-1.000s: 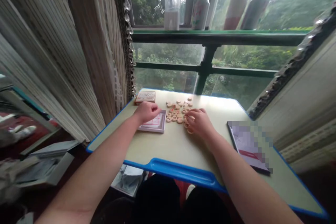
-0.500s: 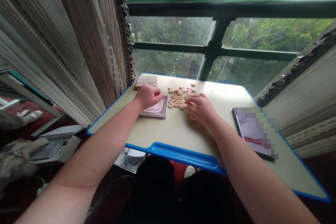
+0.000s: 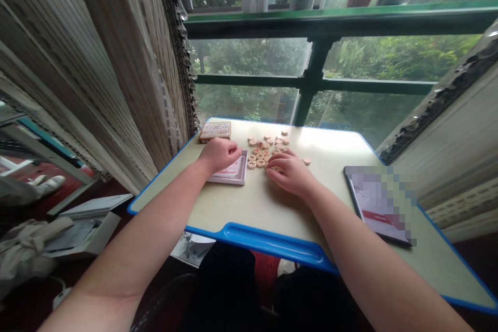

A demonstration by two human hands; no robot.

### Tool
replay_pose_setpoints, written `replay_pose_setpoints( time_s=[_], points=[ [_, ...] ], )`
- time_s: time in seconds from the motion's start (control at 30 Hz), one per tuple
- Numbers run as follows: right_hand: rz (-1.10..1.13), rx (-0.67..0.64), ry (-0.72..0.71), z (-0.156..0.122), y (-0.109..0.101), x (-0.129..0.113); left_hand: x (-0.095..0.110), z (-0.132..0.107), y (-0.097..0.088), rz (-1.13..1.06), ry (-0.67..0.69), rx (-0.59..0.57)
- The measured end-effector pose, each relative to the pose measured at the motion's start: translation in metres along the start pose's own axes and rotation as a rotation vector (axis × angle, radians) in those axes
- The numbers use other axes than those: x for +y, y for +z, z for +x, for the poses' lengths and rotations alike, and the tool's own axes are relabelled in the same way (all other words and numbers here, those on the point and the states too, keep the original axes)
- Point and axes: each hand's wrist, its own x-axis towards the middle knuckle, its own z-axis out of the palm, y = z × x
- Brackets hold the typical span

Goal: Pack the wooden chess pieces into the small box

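My left hand [image 3: 220, 155] lies curled, palm down, on a small flat xiangqi board [image 3: 232, 172] with red lines, hiding most of it. Whatever its fingers may hold is hidden. My right hand [image 3: 291, 174] rests palm down, its fingers spread at the near edge of a loose cluster of round wooden xiangqi pieces [image 3: 266, 148]. Its fingertips touch pieces there. One wooden piece [image 3: 306, 161] lies apart, right of that hand. A wooden box [image 3: 215, 131] with a printed lid stands at the table's far left corner.
The pale table [image 3: 280, 207] has a blue rim with a moulded front groove. A booklet [image 3: 377, 205], pixelated, lies at its right. Behind it is a green-framed window [image 3: 311, 83]. A bamboo blind [image 3: 116, 78] hangs at left, above papers and a cloth bag on the floor.
My right hand has flattened and shifted left, and one piece now lies alone to its right. The view has tilted slightly. My left hand stays on the board.
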Motion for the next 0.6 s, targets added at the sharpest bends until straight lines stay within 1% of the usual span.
replay_pose_setpoints(
  time_s=[0.1, 0.23, 0.33, 0.43, 0.6],
  points=[
    [-0.006, -0.007, -0.014, 0.001, 0.003, 0.0, 0.0, 0.0, -0.001, 0.006, -0.006, 0.007],
    [-0.034, 0.017, 0.019, 0.001, 0.005, 0.003, 0.0, 0.0, -0.003, 0.009, -0.016, 0.005],
    [-0.107, 0.033, 0.137, 0.001, 0.003, 0.002, 0.0, 0.0, -0.004, 0.023, -0.026, 0.006],
    [-0.168, -0.023, 0.231, 0.001, 0.0, -0.004, 0.0, 0.0, -0.004, 0.034, -0.022, 0.017],
    [-0.18, -0.047, 0.206, 0.002, 0.002, -0.01, -0.002, -0.001, -0.002, 0.024, -0.018, 0.043]
  ],
)
